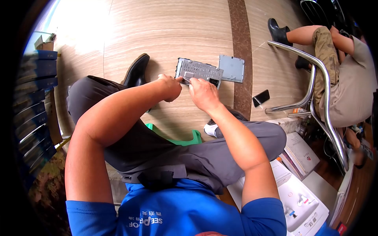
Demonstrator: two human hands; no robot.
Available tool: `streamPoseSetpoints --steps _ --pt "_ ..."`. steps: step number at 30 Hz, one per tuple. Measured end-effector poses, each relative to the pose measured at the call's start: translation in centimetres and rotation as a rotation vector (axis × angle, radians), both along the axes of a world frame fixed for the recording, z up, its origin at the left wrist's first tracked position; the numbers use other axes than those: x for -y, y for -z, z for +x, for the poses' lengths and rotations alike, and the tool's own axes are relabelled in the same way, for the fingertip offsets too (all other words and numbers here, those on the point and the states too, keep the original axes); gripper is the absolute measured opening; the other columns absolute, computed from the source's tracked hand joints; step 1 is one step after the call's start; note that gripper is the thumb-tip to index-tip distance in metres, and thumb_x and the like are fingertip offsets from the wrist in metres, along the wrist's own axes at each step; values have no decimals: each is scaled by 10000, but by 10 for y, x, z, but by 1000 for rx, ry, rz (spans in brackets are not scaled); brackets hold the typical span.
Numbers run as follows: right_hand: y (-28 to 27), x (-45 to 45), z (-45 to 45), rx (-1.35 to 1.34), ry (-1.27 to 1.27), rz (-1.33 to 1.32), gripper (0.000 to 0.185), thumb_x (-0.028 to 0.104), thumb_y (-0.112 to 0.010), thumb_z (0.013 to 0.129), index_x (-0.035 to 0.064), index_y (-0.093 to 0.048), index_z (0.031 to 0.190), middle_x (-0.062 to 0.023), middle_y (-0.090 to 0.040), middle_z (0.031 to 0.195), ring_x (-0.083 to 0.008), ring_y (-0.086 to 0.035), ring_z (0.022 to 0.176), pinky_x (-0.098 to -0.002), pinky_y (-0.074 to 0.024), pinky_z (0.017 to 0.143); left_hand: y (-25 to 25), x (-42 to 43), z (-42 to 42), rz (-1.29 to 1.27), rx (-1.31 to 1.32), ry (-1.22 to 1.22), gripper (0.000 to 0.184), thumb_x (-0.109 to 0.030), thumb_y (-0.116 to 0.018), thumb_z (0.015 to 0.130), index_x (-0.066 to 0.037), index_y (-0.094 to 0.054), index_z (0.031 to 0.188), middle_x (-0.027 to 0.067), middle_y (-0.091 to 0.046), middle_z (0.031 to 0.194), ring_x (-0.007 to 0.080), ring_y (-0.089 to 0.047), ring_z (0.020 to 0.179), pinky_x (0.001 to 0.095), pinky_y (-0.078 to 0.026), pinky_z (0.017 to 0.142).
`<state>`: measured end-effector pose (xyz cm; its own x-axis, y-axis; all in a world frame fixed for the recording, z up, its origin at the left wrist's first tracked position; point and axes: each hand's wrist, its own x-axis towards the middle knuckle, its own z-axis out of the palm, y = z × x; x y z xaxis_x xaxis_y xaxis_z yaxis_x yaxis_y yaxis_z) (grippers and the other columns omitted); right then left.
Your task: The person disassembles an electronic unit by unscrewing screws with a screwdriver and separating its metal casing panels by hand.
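A flat silver metal unit with slotted holes (199, 70), which looks like a car stereo chassis, lies on the tiled floor. My left hand (171, 87) is at its near left corner, fingers curled and closed; whatever they grip is hidden. My right hand (204, 93) is closed in a pinch at the near edge of the unit. A thin, shiny sliver shows at its fingertips, too small to name. Partly behind the unit's right end lies a grey metal plate (232, 68).
A black phone (261, 98) lies right of the plate. Chrome tube legs (326, 82) stand at the right, with another person (346, 74) seated beyond. A green plastic piece (185, 138) is between my legs. A white box (301, 202) sits near my right elbow.
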<state>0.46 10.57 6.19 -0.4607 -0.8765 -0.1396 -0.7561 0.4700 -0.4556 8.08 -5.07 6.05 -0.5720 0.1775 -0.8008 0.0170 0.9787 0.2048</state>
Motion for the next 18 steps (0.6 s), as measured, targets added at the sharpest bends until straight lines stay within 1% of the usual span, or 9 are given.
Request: streamPoseSetpoints --steps 11,14,16,18 --pt "-3 0 1 -13 -15 -14 123 152 -564 894 33 -578 866 -183 -662 822 -371 -677 789 -480 -549 707 1 0 0 -1 -6 5 473 -340 -690 875 -171 -597 1307 129 -259 1601 335 -594 1212 465 -522 913" --pt "-1 0 3 -38 -20 -5 112 147 -560 891 39 -583 871 -170 -658 808 -365 -680 781 -477 -551 700 3 0 0 -3 0 5 477 -353 -690 877 -172 -596 1309 127 -256 1602 334 -592 1215 464 -522 913" --pt "0 0 6 -78 -41 29 88 132 -553 883 51 -587 878 -157 -635 828 -352 -670 805 -472 -551 695 4 0 1 -10 0 7 475 -353 -688 879 -175 -596 1309 126 -247 1606 332 -591 1216 463 -523 912" --pt "3 -2 5 -108 -85 1 80 125 -549 880 57 -590 887 -153 -620 844 -345 -660 823 -469 -550 694 3 0 1 -10 -2 10 474 -350 -688 878 -176 -596 1309 126 -244 1607 330 -591 1216 462 -523 912"
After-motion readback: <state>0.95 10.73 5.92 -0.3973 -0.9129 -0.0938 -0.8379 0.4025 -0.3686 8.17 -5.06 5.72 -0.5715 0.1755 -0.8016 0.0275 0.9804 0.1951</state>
